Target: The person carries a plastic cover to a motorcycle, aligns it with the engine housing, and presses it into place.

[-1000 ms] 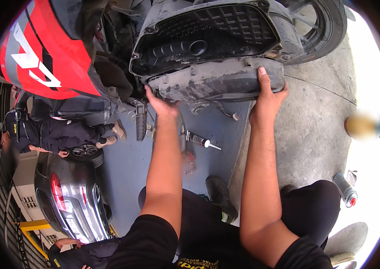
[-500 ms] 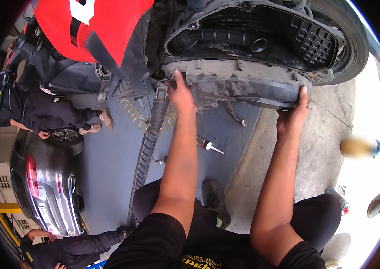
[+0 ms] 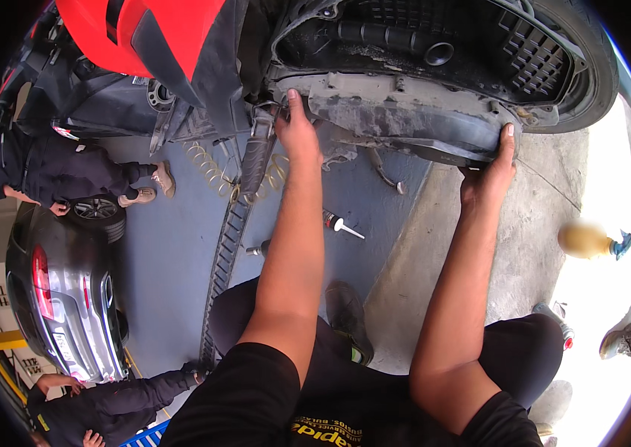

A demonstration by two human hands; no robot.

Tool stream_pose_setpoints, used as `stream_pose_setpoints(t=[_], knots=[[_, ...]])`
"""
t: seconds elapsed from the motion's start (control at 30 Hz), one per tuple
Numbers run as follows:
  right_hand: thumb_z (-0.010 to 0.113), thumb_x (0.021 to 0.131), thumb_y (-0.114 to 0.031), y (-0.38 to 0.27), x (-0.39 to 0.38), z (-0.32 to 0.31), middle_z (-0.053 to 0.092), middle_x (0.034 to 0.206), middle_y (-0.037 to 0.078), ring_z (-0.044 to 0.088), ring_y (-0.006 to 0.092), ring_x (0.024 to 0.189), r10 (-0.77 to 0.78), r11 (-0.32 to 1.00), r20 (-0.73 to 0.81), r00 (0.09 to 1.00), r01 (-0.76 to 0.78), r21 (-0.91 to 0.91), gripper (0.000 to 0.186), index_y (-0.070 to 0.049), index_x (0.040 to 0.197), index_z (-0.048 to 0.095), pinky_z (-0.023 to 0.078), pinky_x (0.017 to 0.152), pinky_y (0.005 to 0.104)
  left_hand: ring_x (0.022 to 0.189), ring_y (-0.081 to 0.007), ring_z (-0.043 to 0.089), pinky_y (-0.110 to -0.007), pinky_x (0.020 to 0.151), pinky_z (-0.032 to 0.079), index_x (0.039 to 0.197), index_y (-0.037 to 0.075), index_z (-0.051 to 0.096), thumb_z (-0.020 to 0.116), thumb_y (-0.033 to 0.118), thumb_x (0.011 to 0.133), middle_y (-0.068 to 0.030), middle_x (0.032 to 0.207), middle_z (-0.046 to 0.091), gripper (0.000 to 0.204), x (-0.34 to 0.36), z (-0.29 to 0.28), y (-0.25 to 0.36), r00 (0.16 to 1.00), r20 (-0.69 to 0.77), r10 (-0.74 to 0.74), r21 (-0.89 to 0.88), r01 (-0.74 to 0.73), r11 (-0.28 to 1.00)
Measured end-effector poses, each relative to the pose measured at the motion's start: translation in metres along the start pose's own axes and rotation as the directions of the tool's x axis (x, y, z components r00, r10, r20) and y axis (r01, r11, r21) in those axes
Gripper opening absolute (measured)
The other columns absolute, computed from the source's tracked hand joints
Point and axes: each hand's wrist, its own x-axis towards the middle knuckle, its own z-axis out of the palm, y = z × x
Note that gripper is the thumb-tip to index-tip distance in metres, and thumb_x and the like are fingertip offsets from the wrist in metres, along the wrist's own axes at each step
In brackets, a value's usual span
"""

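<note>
Both arms reach forward to a scooter's long, dusty grey-and-black drive cover (image 3: 412, 123), held along its near side. My left hand (image 3: 301, 136) is closed on its left end, thumb on top and the other fingers mostly hidden. At the right end, my right hand (image 3: 490, 170) grips from below, with its thumb up along the edge. Directly beyond the cover lies an opened black air filter housing (image 3: 390, 56), with a ribbed inside and a round port. Whether the drive cover is attached or loose I cannot tell.
A red body panel (image 3: 181, 33) and rear wheel (image 3: 595, 82) flank the work. Below are a footrest (image 3: 256, 160), curved metal lever (image 3: 386, 175), white-nozzled cartridge (image 3: 338, 223) and coiled yellow hose (image 3: 202, 170). Two people and a grey car (image 3: 70, 298) are at left; a spray can (image 3: 565, 331) is at right.
The whole view has shifted slightly, the scooter now sitting higher in the picture. Both hands keep the same hold on the drive cover's ends.
</note>
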Motion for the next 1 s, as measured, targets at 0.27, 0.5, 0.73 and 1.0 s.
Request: stream_pose_setpoints(t=[0.27,0.5,0.73,1.0], knots=[[0.076,0.09,-0.053,0.003,0.01,-0.008,0.041,0.149,0.028,0.054,0.0412,0.129,-0.008,0.997,0.095,0.995,0.001,0.073,0.102,0.006,0.151,0.019,0.046,0.101,0.068,0.128,-0.0286,0.055,-0.046,0.096,0.053,0.152,0.003,0.041,0.069,0.047,0.099,-0.0136,0.146,0.054,0.075,-0.012,0.013,0.01,0.997,-0.036,0.066,-0.029,-0.067,0.997],[0.073,0.092,-0.053,-0.002,0.003,-0.003,0.058,0.134,0.024,0.063,0.0371,0.116,-0.047,0.998,0.167,0.985,0.038,0.059,0.079,0.008,0.137,0.05,0.052,0.092,0.0609,0.135,-0.0305,0.05,-0.041,0.112,0.043,0.157,-0.004,0.031,0.07,0.055,0.096,-0.0192,0.156,0.043,0.093,0.0,0.007,0.001,0.993,0.005,0.114,-0.021,-0.114,0.993],[0.077,0.088,-0.056,0.002,0.008,-0.007,0.051,0.136,0.029,0.059,0.0378,0.121,-0.073,0.997,0.161,0.984,0.069,0.031,0.102,0.013,0.146,0.03,0.052,0.091,0.0632,0.149,-0.0349,0.036,-0.043,0.121,0.032,0.163,-0.003,0.013,0.06,0.068,0.095,-0.0235,0.166,0.025,0.109,0.006,0.01,-0.014,0.997,-0.061,0.044,0.045,-0.041,0.998],[0.078,0.087,-0.056,0.0,0.014,-0.02,0.035,0.15,0.032,0.048,0.0426,0.135,-0.026,1.0,0.155,0.988,0.025,0.01,0.111,0.007,0.151,0.012,0.043,0.105,0.0696,0.152,-0.0337,0.029,-0.046,0.124,0.026,0.163,0.002,-0.009,0.055,0.065,0.099,-0.0225,0.169,0.016,0.111,0.013,0.032,-0.024,0.992,-0.024,0.126,-0.147,-0.128,0.981]])
